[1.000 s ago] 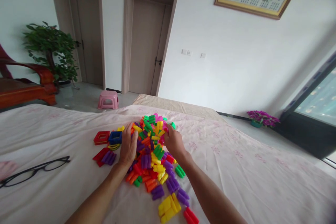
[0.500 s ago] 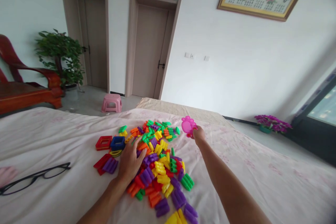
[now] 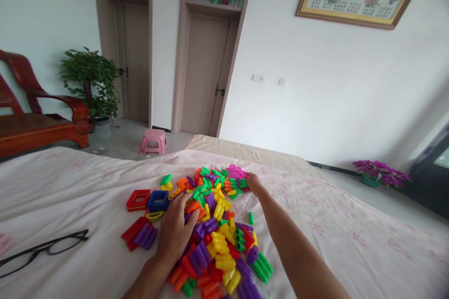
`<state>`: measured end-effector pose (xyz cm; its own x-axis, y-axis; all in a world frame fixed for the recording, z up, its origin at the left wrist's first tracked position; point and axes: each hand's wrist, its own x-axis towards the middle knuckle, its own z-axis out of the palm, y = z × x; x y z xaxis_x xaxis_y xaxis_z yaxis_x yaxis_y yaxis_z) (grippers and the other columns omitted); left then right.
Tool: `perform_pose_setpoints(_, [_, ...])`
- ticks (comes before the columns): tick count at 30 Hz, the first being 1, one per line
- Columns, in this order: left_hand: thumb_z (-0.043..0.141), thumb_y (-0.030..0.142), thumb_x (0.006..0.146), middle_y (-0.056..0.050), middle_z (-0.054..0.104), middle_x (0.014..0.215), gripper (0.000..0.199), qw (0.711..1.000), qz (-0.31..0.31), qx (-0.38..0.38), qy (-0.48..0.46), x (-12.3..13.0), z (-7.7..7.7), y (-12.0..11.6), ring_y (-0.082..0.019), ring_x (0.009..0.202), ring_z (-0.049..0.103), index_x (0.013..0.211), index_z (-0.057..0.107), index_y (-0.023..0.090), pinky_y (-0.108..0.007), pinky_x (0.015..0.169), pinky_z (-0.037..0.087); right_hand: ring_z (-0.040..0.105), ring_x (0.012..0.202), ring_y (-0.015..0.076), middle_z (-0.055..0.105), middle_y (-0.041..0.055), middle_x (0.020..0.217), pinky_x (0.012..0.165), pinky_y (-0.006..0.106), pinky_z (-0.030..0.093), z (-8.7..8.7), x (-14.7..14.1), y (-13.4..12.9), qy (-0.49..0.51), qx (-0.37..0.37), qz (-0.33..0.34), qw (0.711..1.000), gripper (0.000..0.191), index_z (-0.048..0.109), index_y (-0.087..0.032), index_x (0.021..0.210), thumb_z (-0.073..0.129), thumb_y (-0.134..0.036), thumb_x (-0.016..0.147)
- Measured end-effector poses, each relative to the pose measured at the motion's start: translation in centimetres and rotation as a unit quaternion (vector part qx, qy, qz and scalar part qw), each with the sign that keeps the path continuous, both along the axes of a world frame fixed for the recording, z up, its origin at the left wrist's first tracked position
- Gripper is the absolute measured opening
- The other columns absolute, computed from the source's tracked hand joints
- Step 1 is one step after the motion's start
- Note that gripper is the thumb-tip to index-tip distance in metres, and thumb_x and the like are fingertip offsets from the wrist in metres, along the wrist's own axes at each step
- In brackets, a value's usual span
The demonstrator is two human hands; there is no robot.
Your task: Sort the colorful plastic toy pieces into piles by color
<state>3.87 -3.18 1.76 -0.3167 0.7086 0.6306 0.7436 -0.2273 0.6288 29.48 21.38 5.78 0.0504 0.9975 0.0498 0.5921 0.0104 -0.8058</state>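
Note:
A heap of plastic building blocks (image 3: 219, 243) in yellow, purple, orange, green and red lies on the bedsheet. My left hand (image 3: 175, 226) rests against the heap's left side, thumb and fingers apart around an orange block (image 3: 195, 208) without a visible grip. At the far right of the heap, my right hand (image 3: 255, 184) is closed on a bright pink paw-shaped toy (image 3: 235, 171), which is over or touching the green blocks there. The fingers of that hand are partly hidden.
Left of the heap lie red square frames (image 3: 138, 200), a blue square frame (image 3: 157, 201) and a purple block (image 3: 145, 236). Black eyeglasses (image 3: 49, 245) lie further left. Beyond the bed are a pink stool (image 3: 153, 141), a wooden chair (image 3: 45, 121) and potted plants.
My right hand has moved left and down with the pink toy, from beside the heap to its far right edge. My left hand stays at the heap. The view has shifted slightly.

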Motion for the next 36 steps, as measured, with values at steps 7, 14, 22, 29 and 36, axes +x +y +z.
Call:
perform_pose_setpoints(7, [0.061,0.045,0.085,-0.012,0.058,0.136,0.050,1.000,0.007,-0.009,0.010,0.0,-0.2,0.2,-0.030,0.131,0.052,0.131,0.056,0.026,-0.052,0.110,0.042,0.062,0.058,0.0140,0.071,0.0025,0.073,0.055,0.022,0.050,-0.6,-2.5,-2.4,0.023,-0.018,0.097,0.995,0.047,0.072,-0.016,0.114,0.052,-0.010,0.071])
perform_pose_setpoints(14, [0.063,0.044,0.084,-0.013,0.062,0.130,0.051,0.999,-0.013,-0.016,-0.042,-0.4,0.0,0.3,-0.029,0.125,0.056,0.127,0.058,0.019,-0.049,0.108,0.043,0.068,0.079,0.0206,0.075,0.0038,0.085,0.071,0.029,0.055,-0.2,-4.9,-8.5,0.024,0.050,0.240,0.969,0.039,0.073,-0.016,0.105,0.050,-0.012,0.073])
perform_pose_setpoints(22, [0.059,0.037,0.085,-0.010,0.067,0.112,0.027,0.987,0.012,0.028,-0.160,-2.0,0.7,0.2,-0.026,0.113,0.061,0.105,0.063,0.020,-0.046,0.104,0.045,0.068,0.104,0.0245,0.072,0.0104,0.114,0.090,0.032,0.048,7.4,-5.6,-15.8,-0.195,0.215,0.216,0.932,0.046,0.057,-0.022,0.136,0.042,-0.018,0.093])
perform_pose_setpoints(29, [0.050,0.034,0.093,-0.012,0.064,0.125,0.032,0.997,0.006,0.045,-0.058,-1.1,4.4,-1.8,-0.025,0.123,0.056,0.121,0.057,0.019,-0.047,0.108,0.042,0.070,0.088,0.0196,0.075,0.0076,0.101,0.079,0.028,0.053,9.2,-1.0,-16.7,-0.130,0.204,0.120,0.963,0.042,0.059,-0.021,0.133,0.043,-0.025,0.094])
perform_pose_setpoints(36, [0.065,0.052,0.081,-0.013,0.043,0.154,0.069,0.946,-0.148,0.036,0.286,4.3,5.5,-9.7,-0.036,0.143,0.034,0.143,0.048,0.027,-0.059,0.116,0.024,0.066,0.058,0.0153,0.070,0.0064,0.079,0.048,0.023,0.053,2.4,10.4,-16.2,0.007,0.040,-0.041,0.998,0.048,0.058,-0.012,0.131,0.049,-0.022,0.086])
